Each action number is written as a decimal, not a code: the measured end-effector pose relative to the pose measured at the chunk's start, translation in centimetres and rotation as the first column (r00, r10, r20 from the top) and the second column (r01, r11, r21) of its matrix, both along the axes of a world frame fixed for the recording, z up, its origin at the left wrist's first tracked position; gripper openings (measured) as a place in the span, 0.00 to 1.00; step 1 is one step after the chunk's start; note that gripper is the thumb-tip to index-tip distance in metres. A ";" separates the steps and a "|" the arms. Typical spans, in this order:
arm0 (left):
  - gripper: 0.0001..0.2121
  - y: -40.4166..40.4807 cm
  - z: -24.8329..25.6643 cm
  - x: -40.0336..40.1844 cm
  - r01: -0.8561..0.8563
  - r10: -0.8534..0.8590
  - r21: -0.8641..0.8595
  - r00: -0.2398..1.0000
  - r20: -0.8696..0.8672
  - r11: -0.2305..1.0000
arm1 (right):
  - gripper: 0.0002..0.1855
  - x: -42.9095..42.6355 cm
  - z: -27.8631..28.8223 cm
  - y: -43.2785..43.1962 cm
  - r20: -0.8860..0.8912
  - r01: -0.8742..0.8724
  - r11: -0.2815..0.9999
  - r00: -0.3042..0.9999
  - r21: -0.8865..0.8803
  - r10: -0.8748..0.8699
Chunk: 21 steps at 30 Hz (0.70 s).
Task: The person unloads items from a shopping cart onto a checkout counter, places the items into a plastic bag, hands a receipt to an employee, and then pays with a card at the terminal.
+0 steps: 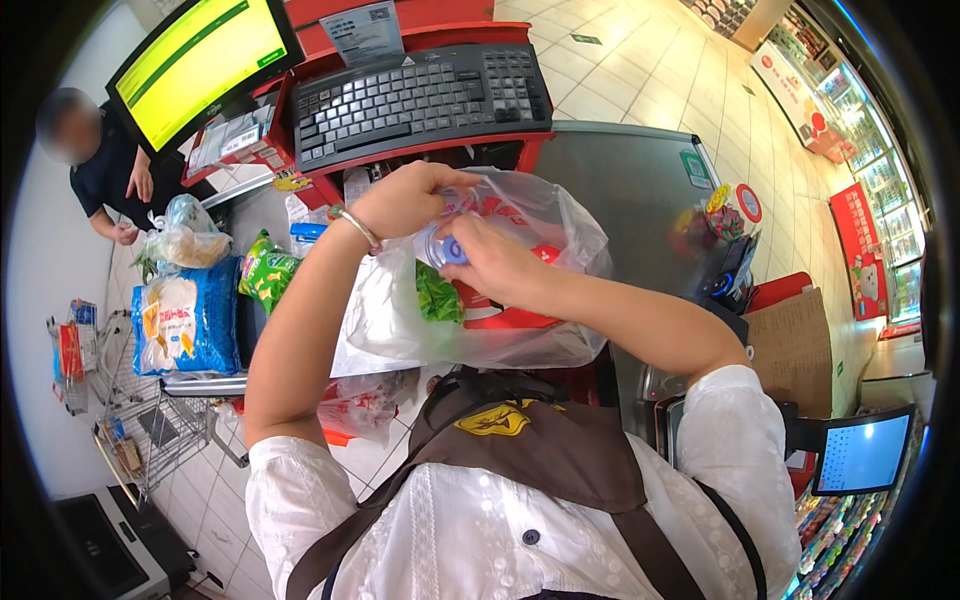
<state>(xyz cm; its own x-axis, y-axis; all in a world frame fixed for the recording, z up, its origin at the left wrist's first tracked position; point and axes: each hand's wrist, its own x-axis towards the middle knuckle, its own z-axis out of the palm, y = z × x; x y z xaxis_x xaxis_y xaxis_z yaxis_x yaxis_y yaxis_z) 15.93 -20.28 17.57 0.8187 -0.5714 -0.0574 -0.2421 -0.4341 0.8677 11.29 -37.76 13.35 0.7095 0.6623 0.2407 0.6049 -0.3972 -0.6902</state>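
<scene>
A translucent plastic shopping bag (577, 225) with red print lies spread before me on the counter, its mouth towards my hands. My right hand (495, 259) grips a clear bottle with a light blue cap (452, 251) at the bag. My left hand (409, 199) is by the bag's far edge, fingers bent; whether they pinch the plastic cannot be told. Green leafy-looking packaging (439, 292) shows through the bag near the bottle, beside something red. Left of my left forearm lie a green snack bag (268, 271) and a blue sack (187, 319).
A keyboard (420, 97) and a monitor (202, 64) stand beyond the bag. Clear bags of produce (186, 236) lie at the counter's left end, near another person (120, 172). A shopping cart (150, 435) is at lower left, a small screen (862, 454) at right.
</scene>
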 end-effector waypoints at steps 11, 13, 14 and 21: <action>0.23 2.6 0.0 -1.6 0.042 -0.044 -0.113 0.999 -0.010 0.993 | 0.35 1.0 -2.7 6.6 -0.198 -0.033 0.780 0.973 -0.625 -0.117; 0.22 2.3 1.2 -3.2 0.051 -0.052 -0.109 0.999 -0.001 0.993 | 0.32 0.8 -4.3 6.2 -0.146 -0.017 0.845 0.987 -0.534 -0.073; 0.21 2.6 1.8 -4.1 0.019 -0.020 -0.158 1.000 -0.005 0.987 | 0.31 1.0 -4.6 5.6 -0.140 -0.041 0.885 0.990 -0.464 -0.028; 0.25 6.4 -0.6 -8.0 -0.210 0.195 -0.400 0.978 -0.080 0.892 | 0.27 -1.0 -5.1 8.0 0.070 -0.019 0.968 0.997 -0.252 0.037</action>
